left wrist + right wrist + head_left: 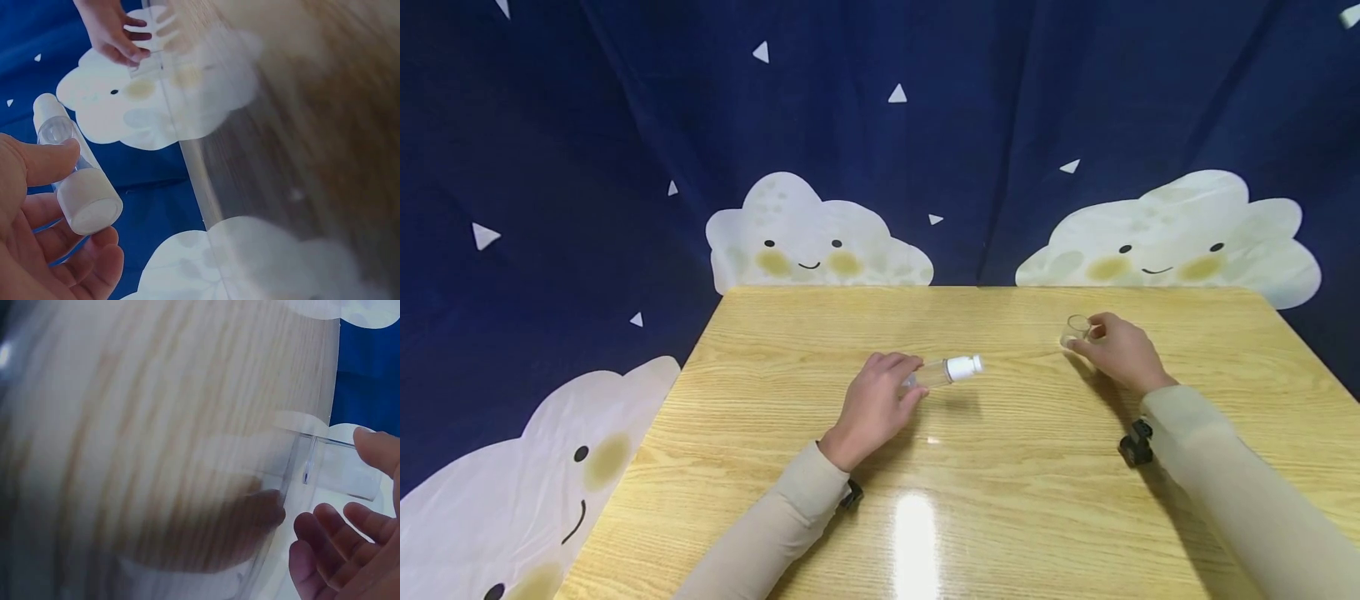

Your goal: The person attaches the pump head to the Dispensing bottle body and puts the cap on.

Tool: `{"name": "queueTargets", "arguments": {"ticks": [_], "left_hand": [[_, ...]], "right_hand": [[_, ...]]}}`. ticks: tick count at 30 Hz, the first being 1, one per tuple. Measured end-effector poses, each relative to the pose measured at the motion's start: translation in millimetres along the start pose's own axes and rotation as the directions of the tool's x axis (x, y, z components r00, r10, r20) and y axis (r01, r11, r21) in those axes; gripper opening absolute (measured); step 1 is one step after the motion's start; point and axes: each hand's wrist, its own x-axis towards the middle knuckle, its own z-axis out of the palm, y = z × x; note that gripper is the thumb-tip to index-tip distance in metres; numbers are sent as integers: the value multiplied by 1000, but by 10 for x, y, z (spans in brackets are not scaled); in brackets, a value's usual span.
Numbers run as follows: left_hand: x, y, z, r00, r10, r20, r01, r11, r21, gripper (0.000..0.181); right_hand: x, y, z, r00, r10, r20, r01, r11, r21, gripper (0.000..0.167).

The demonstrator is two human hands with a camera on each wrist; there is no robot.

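Left hand (876,404) first: thumb and fingers curl round the lower part of a clear bottle (934,374), gripping it near its white base (92,203). The bottle tilts nearly onto its side above the table (1000,467), clear of the wood, with its white top (964,367) bare and pointing toward the other hand. Farther right, well apart, the right hand (1123,354) reaches toward the far side of the table, thumb and fingers on either side of a clear cap (1073,329). That cap seems to stand upright on the wood; whether the fingers pinch it or only surround it, I cannot tell.

My reading is that the cap is off and being handled at its resting place — either set down or about to be picked up. If set down, the next move calls for spreading the fingers and backing away without tipping it. If picked up, it needs a light, even pinch — then lining it up with the white top.
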Motion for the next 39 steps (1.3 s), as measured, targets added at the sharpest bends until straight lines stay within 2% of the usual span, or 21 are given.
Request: {"name": "queueTargets", "arguments": {"ticks": [7,13,26,39], "left_hand": [[15,2,0,1000,1,10,-1,1000,0,38],[23,1,3,1000,4,-4,-4,1000,-4,38],[10,-25,18,1000,-7,-8,7,1000,-7,38],[6,-60,10,999,-33,-9,33,999,-11,38]], "right_hand": [[10,-30,18,1000,2,-23,-2,1000,23,75],[9,-4,31,997,-27,-67,28,1000,6,63],[0,-2,54,991,-47,-123,46,999,-10,53],[-27,-41,58,989,-49,-140,46,999,-25,46]]}}
